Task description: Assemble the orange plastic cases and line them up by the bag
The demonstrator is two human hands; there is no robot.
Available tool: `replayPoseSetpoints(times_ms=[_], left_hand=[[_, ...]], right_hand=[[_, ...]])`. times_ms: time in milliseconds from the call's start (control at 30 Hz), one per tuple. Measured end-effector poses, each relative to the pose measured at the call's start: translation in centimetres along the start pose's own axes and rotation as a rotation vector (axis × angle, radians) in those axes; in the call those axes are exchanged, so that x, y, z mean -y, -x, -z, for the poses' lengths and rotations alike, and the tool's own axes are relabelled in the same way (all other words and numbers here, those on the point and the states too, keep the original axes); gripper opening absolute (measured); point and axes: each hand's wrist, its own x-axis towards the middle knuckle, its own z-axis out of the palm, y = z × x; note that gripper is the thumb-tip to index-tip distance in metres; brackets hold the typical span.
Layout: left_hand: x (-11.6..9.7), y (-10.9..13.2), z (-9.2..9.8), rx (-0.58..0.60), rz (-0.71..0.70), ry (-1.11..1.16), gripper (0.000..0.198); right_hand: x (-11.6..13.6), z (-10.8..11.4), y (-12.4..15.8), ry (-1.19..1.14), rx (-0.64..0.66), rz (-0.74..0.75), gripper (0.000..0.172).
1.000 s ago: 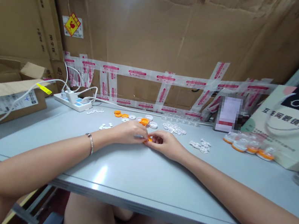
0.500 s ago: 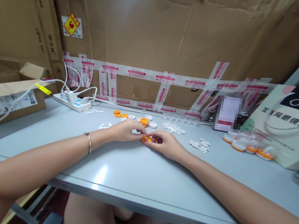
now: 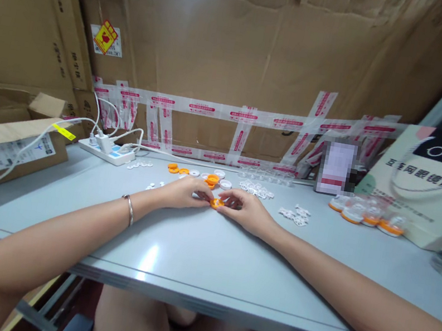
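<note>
Between my two hands, low over the grey table (image 3: 189, 256), is a round orange plastic piece (image 3: 217, 203) with something small and white at its middle. The fingers of my left hand (image 3: 188, 194) close on its left edge. From the other side, my right hand (image 3: 245, 210) pinches its right edge with thumb and fingers. Just beyond them sit orange rings (image 3: 212, 180) and white round caps (image 3: 225, 185). Small white parts (image 3: 256, 189) lie in a pile behind my right hand, and another small pile (image 3: 295, 215) lies farther right.
Clear plastic domes (image 3: 265, 175) line the back. Orange-and-white assemblies with clear tops (image 3: 365, 213) stand at right, before a paper bag (image 3: 432, 195) and a blurred phone-like screen (image 3: 337, 168). At left are a power strip (image 3: 108, 152) and an opened cardboard box (image 3: 12, 147).
The orange piece, partly covered and tilted before, now lies flatter and shows its white middle. My right fingers have lifted and spread somewhat; my left hand has shifted slightly.
</note>
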Motion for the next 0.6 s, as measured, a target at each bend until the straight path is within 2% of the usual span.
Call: replayPoseSetpoints(times_ms=[233, 400, 600], left_hand=[[0.05, 0.07, 0.13, 0.022, -0.055, 0.006, 0.023], [0.37, 0.01, -0.08, 0.028, -0.12, -0.012, 0.023], [0.32, 0.03, -0.27, 0.006, -0.129, -0.047, 0.023]], right_hand=[[0.67, 0.46, 0.29, 0.024, 0.004, 0.007, 0.021], [0.55, 0.51, 0.33, 0.053, 0.003, 0.056, 0.02], [0.56, 0.44, 0.27, 0.068, 0.001, 0.096, 0.017]])
